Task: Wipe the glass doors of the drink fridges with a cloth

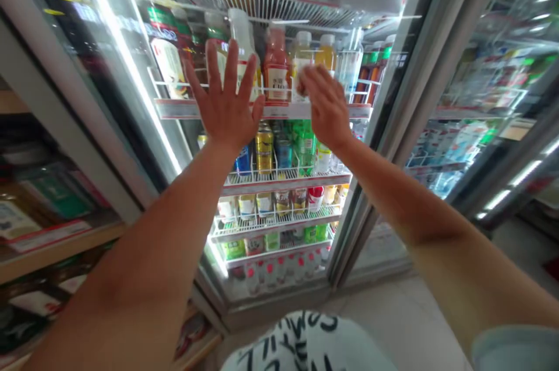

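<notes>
My left hand (230, 104) is raised with its fingers spread and holds nothing. It is in front of the drink shelf, nearest to a clear white-capped bottle (239, 30) and a bottle with a green top (215, 24). To its right stands a red-orange juice bottle (276, 62). My right hand (326, 104) is raised before a pale bottle (303, 45) and a yellow juice bottle (326, 52). Its fingers are bent and smeared by motion, so their grip is unclear. Whether either hand touches anything cannot be made out.
Both arms reach toward a lit drinks cooler with a metal frame (395, 85). Lower shelves carry gold cans (264, 149), green bottles (304, 144) and small cups (247, 206). A wooden shelf (65, 248) with packed goods stands left. Another cooler section (476, 109) is at right.
</notes>
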`<state>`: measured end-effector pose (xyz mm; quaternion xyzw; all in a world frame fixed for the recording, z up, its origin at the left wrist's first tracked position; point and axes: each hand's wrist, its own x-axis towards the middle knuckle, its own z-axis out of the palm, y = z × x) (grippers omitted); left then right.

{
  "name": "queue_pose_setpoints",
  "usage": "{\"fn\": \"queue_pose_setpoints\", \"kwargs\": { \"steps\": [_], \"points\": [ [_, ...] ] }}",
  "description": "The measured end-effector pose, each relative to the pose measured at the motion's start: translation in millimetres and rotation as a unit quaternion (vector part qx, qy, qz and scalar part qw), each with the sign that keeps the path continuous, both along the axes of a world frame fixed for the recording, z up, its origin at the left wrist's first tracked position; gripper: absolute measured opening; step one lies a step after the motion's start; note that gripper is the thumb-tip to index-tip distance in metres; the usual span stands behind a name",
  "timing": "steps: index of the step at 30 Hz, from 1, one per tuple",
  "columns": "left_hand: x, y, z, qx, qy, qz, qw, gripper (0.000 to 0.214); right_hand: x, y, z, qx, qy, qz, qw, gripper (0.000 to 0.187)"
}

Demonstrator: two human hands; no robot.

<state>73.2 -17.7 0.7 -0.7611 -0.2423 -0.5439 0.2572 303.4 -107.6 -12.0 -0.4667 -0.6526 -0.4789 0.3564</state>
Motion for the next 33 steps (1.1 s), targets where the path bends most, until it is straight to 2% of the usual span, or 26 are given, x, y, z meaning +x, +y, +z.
{"fn": "queue_pose_setpoints", "kwargs": {
  "steps": [2,3,6,8,10,12,13,15,17,19,21,23,24,26,28,29,32,33],
  "points": [
    [-1,-2,0.0,0.0,-0.003,-0.007,1.0,0.067,4,6,13.5,0.07,0.067,-0.011,0.995,0.064],
    [-1,-3,0.3,0.001,-0.005,-0.009,1.0,0.067,3,8,16.8,0.075,0.07,-0.009,0.995,0.064],
    [-2,-5,0.9,0.007,-0.006,-0.02,1.0,0.066,-13,10,17.0,-0.019,-0.026,0.02,0.999,0.063],
    [-3,-6,0.8,0.008,-0.005,-0.038,0.999,0.066,-26,9,21.7,-0.044,-0.064,0.03,0.997,0.062],
    [-1,-3,0.7,-0.002,-0.006,-0.048,0.999,0.065,-35,11,34.2,0.019,-0.01,0.007,1.0,0.063],
    [2,1,0.7,-0.012,-0.02,-0.048,0.999,0.067,-43,13,46.5,0.097,0.073,-0.041,0.992,0.064],
    [3,4,0.7,-0.017,-0.025,-0.044,0.999,0.069,-47,13,50.0,0.109,0.083,-0.06,0.989,0.063],
    [5,8,0.3,-0.011,-0.035,-0.037,0.999,0.072,-55,12,51.8,0.066,0.023,-0.065,0.995,0.059],
    [5,7,-0.7,0.001,-0.032,-0.028,0.999,0.071,-60,10,54.9,0.002,-0.064,-0.036,0.997,0.056],
    [3,4,-2.0,0.007,-0.027,-0.026,0.999,0.067,-61,10,67.7,0.007,-0.055,-0.015,0.998,0.054],
    [1,3,-2.9,0.012,-0.024,-0.033,0.999,0.064,-61,13,88.3,0.074,0.038,-0.021,0.996,0.053],
    [1,5,-3.1,0.021,-0.027,-0.046,0.998,0.066,-66,17,107.3,0.105,0.084,-0.029,0.991,0.052],
    [2,7,-3.0,0.026,-0.027,-0.047,0.998,0.067,-69,19,114.0,0.091,0.065,-0.022,0.994,0.05],
    [4,10,-2.6,0.03,-0.029,-0.044,0.998,0.068,-78,22,123.2,0.013,-0.033,0.009,0.999,0.047],
    [5,10,-2.6,0.034,-0.031,-0.033,0.998,0.068,-86,25,132.2,-0.055,-0.097,0.03,0.993,0.045],
    [5,9,-2.7,0.031,-0.028,-0.026,0.999,0.067,-88,26,138.1,-0.054,-0.082,0.032,0.995,0.043],
    [4,5,-3.6,0.033,-0.031,-0.015,0.999,0.067,-92,35,157.6,0.011,0.04,0.021,0.999,0.046],
    [4,4,-4.1,0.039,-0.034,-0.011,0.999,0.068,-93,39,162.2,0.007,0.041,0.022,0.999,0.049]
  ]
}}
